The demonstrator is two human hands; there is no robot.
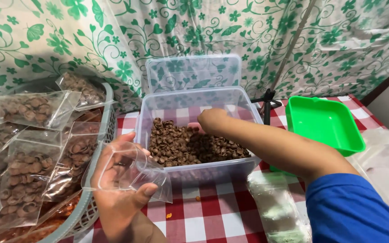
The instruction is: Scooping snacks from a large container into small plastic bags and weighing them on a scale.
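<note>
My left hand (118, 189) holds a small clear plastic bag (131, 173), empty, with its mouth held apart, just left of a clear plastic box (146, 118). The box holds a heap of small brown ring-shaped snacks (181, 146). My right hand (211, 120) reaches down into the box, fingers curled into the snacks. Whether it grips any is hidden. A blue sleeve covers my right upper arm at the lower right.
A grey basket (109, 121) at the left is piled with several filled snack bags (28, 175). The box's lid (193, 72) leans behind it. A green tray (323, 123), a stack of clear bags (278, 209) and a small tripod (267, 101) stand on the red checked cloth.
</note>
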